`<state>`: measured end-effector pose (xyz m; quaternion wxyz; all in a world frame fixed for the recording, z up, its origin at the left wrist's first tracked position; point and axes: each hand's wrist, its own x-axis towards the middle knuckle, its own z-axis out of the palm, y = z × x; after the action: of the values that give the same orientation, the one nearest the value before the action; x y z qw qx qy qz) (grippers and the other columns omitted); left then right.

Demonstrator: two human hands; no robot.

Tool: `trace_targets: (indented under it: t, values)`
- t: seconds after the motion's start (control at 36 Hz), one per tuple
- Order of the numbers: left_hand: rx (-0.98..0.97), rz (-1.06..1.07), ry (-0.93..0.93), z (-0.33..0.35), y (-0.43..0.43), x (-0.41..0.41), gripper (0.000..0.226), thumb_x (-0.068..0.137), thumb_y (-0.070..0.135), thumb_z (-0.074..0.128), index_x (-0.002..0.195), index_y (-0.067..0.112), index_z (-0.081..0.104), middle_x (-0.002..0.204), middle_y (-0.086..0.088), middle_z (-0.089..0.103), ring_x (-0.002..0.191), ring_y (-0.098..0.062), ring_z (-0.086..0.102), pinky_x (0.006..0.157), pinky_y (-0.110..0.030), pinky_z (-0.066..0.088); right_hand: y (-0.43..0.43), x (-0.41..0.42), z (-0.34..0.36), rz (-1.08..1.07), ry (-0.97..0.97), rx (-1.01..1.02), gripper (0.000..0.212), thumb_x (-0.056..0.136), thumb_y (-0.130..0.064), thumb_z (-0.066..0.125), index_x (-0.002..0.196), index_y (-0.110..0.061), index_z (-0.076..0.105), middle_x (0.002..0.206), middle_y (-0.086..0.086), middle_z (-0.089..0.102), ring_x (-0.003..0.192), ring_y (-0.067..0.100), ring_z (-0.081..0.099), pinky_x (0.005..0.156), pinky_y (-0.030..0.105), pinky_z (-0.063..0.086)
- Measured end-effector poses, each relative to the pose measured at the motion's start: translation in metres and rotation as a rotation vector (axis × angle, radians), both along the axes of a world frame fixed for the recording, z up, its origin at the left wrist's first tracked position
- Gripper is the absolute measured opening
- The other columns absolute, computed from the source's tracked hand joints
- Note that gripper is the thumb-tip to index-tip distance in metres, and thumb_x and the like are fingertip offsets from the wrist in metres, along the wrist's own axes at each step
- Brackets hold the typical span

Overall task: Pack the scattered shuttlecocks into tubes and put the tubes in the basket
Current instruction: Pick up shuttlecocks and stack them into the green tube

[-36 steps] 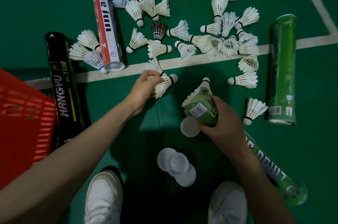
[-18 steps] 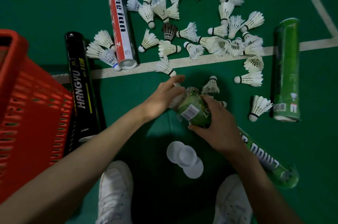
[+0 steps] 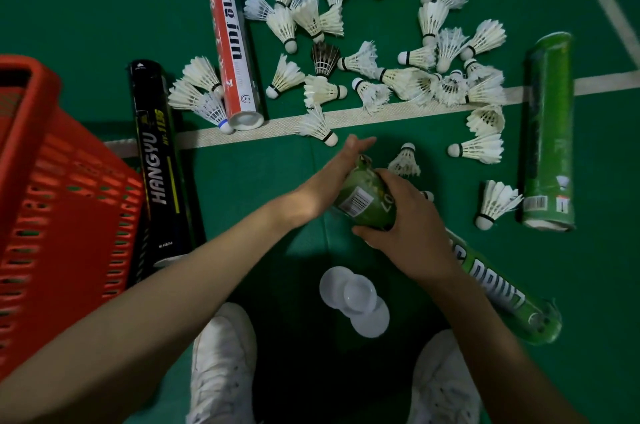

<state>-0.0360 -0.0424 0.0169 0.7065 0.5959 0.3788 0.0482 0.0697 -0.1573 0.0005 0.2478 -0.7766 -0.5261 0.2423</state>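
The right hand (image 3: 410,215) grips a green tube (image 3: 363,202) just below its open mouth, fingers and thumb curled round it. The tube's far end runs back under the right forearm to the floor. The left hand (image 3: 329,177) lies flat against the tube's mouth with its fingers straight and holds nothing; what sits inside the mouth is hidden. Just beyond the right hand's knuckles lies one shuttlecock (image 3: 404,162), and another (image 3: 317,125) rests on the white line (image 3: 433,108) past the left fingertips. Further out beyond both hands, scattered shuttlecocks (image 3: 426,82) cover the green floor (image 3: 104,1). Left of the left hand lie a black tube (image 3: 157,164) and a red and white tube (image 3: 233,46), with the red basket (image 3: 52,188) beyond the black one. Right of the right hand lies a second green tube (image 3: 549,132). Clear lids (image 3: 349,295) lie below the hands.
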Motion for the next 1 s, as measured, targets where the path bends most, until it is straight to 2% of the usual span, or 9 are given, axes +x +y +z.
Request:
trace_targets:
  t: [0.17,0.25,0.36,0.5,0.61,0.72,0.78,0.89,1.0]
  values:
    - [0.092,0.198,0.083,-0.018,0.028,0.007,0.057,0.1,0.049,0.018,0.143,0.016,0.037,0.146,-0.005,0.04,0.128,-0.013,0.038,0.105,-0.028,0.027,0.012,0.01,-0.006,-0.017,-0.046,-0.037,0.084,0.069,-0.039,0.079,0.14,-0.021,0.037,0.129,0.002,0.054,0.113,0.022,0.053,0.093,0.038,0.045]
    - [0.375,0.294,0.291,-0.043,0.055,0.008,0.047,0.097,0.031,0.048,0.141,0.016,0.04,0.149,-0.011,0.029,0.136,-0.023,0.03,0.116,-0.036,0.021,0.017,0.02,-0.008,-0.052,-0.061,-0.041,0.085,0.069,-0.041,0.078,0.141,-0.023,0.036,0.13,0.002,0.053,0.114,0.023,0.053,0.093,0.04,0.046]
    - [0.519,0.218,0.464,-0.061,0.083,0.012,0.065,0.09,0.013,0.058,0.148,0.016,0.028,0.156,-0.012,0.011,0.143,-0.03,0.012,0.119,-0.039,0.012,0.023,0.03,-0.009,-0.075,-0.056,-0.048,0.085,0.07,-0.04,0.078,0.142,-0.022,0.035,0.13,0.004,0.053,0.113,0.027,0.053,0.091,0.042,0.047]
    - [0.463,0.121,0.515,-0.072,0.098,0.016,0.076,0.087,0.012,0.063,0.148,0.009,0.019,0.14,-0.019,0.043,0.126,-0.035,0.043,0.106,-0.039,0.036,0.027,0.034,-0.01,-0.087,-0.03,-0.041,0.083,0.069,-0.04,0.078,0.14,-0.025,0.037,0.128,0.002,0.054,0.111,0.025,0.054,0.09,0.04,0.047]
    - [0.43,0.219,0.512,-0.074,0.097,0.018,0.067,0.087,0.016,0.067,0.141,0.004,0.029,0.125,-0.019,0.055,0.113,-0.032,0.052,0.087,-0.029,0.039,0.027,0.033,-0.013,-0.085,-0.013,-0.037,0.081,0.069,-0.038,0.078,0.139,-0.026,0.039,0.127,0.001,0.056,0.109,0.024,0.055,0.09,0.041,0.047]
    - [0.378,0.286,0.468,-0.081,0.094,0.013,0.018,0.086,0.018,0.068,0.097,0.008,0.058,0.095,-0.008,0.063,0.082,-0.018,0.054,0.06,-0.016,0.042,0.028,0.034,-0.015,-0.081,-0.021,-0.041,0.081,0.069,-0.04,0.077,0.139,-0.025,0.039,0.126,0.0,0.056,0.108,0.024,0.056,0.088,0.04,0.048]
    - [0.394,0.289,0.447,-0.084,0.09,0.008,0.022,0.083,0.019,0.071,0.071,0.016,0.052,0.077,-0.001,0.056,0.073,-0.016,0.049,0.053,-0.018,0.035,0.029,0.034,-0.015,-0.082,-0.025,-0.036,0.081,0.069,-0.04,0.077,0.139,-0.024,0.039,0.126,0.001,0.057,0.109,0.024,0.056,0.089,0.039,0.048]
    - [0.406,0.441,0.34,-0.087,0.084,-0.002,0.021,0.074,0.035,0.075,0.068,0.024,0.057,0.113,-0.015,0.057,0.103,-0.029,0.054,0.099,-0.036,0.042,0.028,0.034,-0.015,-0.078,-0.021,-0.033,0.084,0.068,-0.039,0.079,0.139,-0.022,0.039,0.129,0.003,0.055,0.112,0.025,0.054,0.091,0.04,0.047]
    - [0.135,0.558,0.039,-0.063,0.067,-0.011,0.02,0.08,0.016,0.07,0.067,0.025,0.057,0.098,-0.01,0.066,0.095,-0.023,0.062,0.099,-0.039,0.045,0.027,0.033,-0.016,-0.069,-0.025,-0.039,0.086,0.067,-0.042,0.08,0.139,-0.024,0.038,0.128,0.001,0.055,0.112,0.023,0.054,0.091,0.042,0.048]
